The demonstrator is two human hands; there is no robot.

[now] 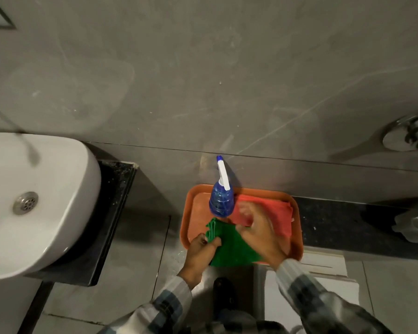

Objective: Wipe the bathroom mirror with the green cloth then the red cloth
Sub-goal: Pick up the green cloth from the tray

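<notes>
A folded green cloth lies at the near left of an orange tray. My left hand pinches the green cloth's left edge. My right hand hovers over the cloth's right side with fingers spread, blurred, its thumb at the cloth; whether it grips is unclear. A red cloth lies folded on the right half of the tray, partly hidden by my right hand. The mirror is not visible in this view.
A blue spray bottle with a white nozzle stands at the tray's far left. A white washbasin on a black counter is at left. A grey wall rises behind; a chrome fitting is at far right.
</notes>
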